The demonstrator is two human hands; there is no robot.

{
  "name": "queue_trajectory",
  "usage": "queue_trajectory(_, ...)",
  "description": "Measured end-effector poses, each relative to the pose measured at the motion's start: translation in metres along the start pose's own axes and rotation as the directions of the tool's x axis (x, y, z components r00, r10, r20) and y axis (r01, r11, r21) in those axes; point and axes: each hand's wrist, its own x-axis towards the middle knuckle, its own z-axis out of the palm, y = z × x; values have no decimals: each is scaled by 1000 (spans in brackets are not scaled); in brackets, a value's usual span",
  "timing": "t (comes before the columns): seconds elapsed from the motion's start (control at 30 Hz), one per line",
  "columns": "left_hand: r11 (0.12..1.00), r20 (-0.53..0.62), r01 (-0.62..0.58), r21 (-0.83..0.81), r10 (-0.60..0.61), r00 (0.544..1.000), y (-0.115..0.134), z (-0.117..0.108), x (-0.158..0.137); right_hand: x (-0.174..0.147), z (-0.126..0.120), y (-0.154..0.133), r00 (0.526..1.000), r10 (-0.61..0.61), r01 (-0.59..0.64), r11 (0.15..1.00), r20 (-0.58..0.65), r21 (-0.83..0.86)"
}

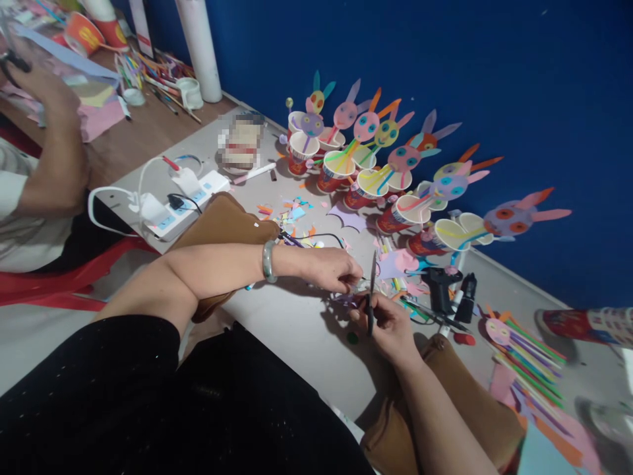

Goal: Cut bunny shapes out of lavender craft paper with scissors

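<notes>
My right hand point(394, 326) holds a pair of scissors point(372, 280), blades pointing up and away from me. Just to its left, my left hand point(336, 269) has its fingers curled together in a pinch; what sits in them is too small and hidden to name. Small purple scraps point(345, 300) show beneath the fingertips, and I cannot tell whether they are held or lying on the table. A bangle point(268, 262) circles my left wrist. Beyond both hands lies a piece of lilac paper point(390, 264) with pink on it.
Paper cups point(339, 170) with rabbit-faced paper figures line the blue wall. A black glue gun point(441, 290) lies right of my hands. A power strip point(190, 208) is at left, coloured strips point(534, 356) at right. Another person's arm point(57, 132) holds scissors at far left.
</notes>
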Motion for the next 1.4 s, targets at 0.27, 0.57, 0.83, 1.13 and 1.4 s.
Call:
queue_trajectory(0.27,1000,-44,17,7,-16,999,0,1,1,1,1,-3,998,20,-18,999,-64,34)
queue_trajectory(0.57,999,-43,42,-24,-43,998,2,-2,1,4,0,-7,997,54,-50,996,-59,72)
queue_trajectory(0.83,999,-53,49,-23,-50,997,1,-4,0,3,1,-7,995,72,-65,993,-71,96)
queue_trajectory(1.13,965,-105,75,-251,-104,989,2,-4,5,2,2,-8,992,78,-65,990,-96,125)
queue_trajectory(1.4,906,-74,66,-417,-107,992,-3,0,7,2,-1,-1,973,71,-39,988,-219,148)
